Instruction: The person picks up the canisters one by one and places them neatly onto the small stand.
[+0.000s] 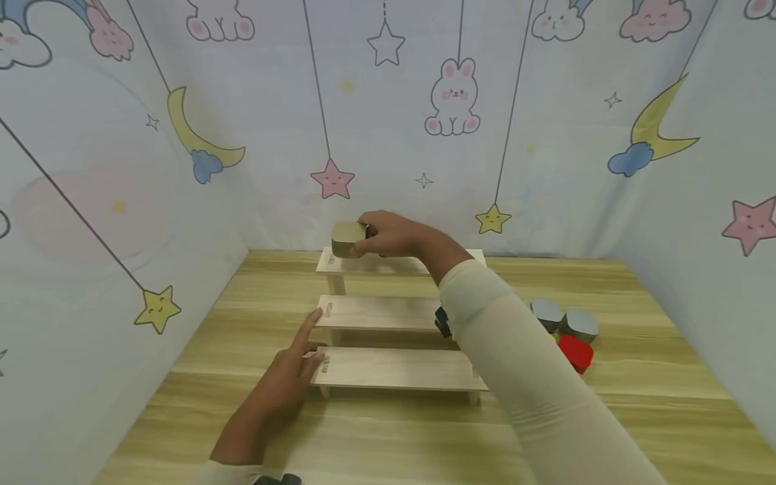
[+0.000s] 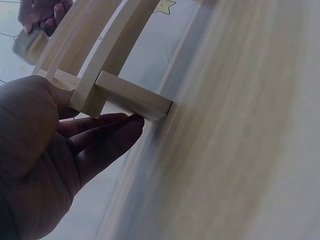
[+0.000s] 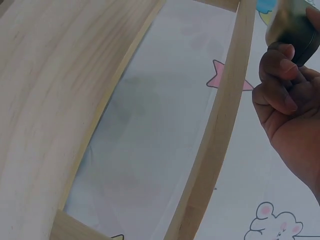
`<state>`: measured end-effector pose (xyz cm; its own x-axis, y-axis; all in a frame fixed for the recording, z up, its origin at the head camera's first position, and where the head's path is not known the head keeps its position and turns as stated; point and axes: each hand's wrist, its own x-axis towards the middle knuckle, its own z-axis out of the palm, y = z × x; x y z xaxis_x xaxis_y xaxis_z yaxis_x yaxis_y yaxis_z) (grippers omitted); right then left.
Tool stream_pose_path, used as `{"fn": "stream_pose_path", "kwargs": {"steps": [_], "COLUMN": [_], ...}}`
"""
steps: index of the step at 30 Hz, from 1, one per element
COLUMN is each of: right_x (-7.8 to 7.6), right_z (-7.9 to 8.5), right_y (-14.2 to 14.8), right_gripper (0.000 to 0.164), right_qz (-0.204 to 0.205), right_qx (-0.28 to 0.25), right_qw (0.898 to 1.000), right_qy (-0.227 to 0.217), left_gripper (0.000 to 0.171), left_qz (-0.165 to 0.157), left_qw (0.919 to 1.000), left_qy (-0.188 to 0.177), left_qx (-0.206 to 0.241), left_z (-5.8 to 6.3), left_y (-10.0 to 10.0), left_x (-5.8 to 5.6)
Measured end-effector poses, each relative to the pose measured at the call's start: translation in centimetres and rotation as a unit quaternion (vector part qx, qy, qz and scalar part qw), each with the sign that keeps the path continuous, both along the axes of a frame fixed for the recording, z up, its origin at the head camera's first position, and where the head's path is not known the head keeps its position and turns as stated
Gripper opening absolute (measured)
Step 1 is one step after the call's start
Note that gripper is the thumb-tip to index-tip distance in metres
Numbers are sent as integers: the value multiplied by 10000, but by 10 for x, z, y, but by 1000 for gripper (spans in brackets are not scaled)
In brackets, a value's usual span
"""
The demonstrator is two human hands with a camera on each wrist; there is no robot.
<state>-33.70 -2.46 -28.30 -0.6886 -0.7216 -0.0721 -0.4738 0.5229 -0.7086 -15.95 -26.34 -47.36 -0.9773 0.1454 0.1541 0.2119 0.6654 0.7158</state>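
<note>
1. Gold container [image 1: 347, 237], gripped in the right hand [image 1: 393, 234], at the left end of a wooden shelf's [image 1: 382, 312] top tier; contact unclear.
2. Left hand [image 1: 287, 377], fingers extended, touches the shelf's left side.
3. Placement looks unfinished: nothing released, two silvery containers [image 1: 547, 314] apparently waiting on the tabletop [image 1: 649, 377].

Pale shelf [image 1: 397, 368], olive-beige container [image 1: 348, 233], streaked yellow-brown tabletop [image 1: 388, 438], red piece [image 1: 576, 353], white backdrop [image 1: 388, 121] printed with pink stars [image 1: 333, 180]
</note>
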Motion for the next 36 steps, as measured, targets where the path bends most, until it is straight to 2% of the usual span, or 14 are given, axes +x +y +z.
{"fn": "stream_pose_path", "kwargs": {"steps": [7,13,22,28,36], "right_x": [-1,0,4,3,3], "right_z": [-5,-11,-7,-6,-7], "right_y": [-8,-10,-10,-11,-13], "right_gripper": [38,32,37,33,30], "right_qz": [0,68,111,143,189], "right_qx": [176,59,110,321,341], "right_qw": [9996,10000,9992,9991,9988], "right_qy": [234,-11,-376,-231,-280], "left_gripper": [79,79,79,79,80], "left_qz": [8,61,29,57,88], "left_qw": [10000,9997,9999,9998,9997], "left_qy": [16,-249,-165,-199,-232], "left_qx": [-50,-16,-26,-40,-56], "left_z": [0,1,1,0,1], "left_y": [-1,0,1,0,0], "left_x": [1,1,1,-1,0]}}
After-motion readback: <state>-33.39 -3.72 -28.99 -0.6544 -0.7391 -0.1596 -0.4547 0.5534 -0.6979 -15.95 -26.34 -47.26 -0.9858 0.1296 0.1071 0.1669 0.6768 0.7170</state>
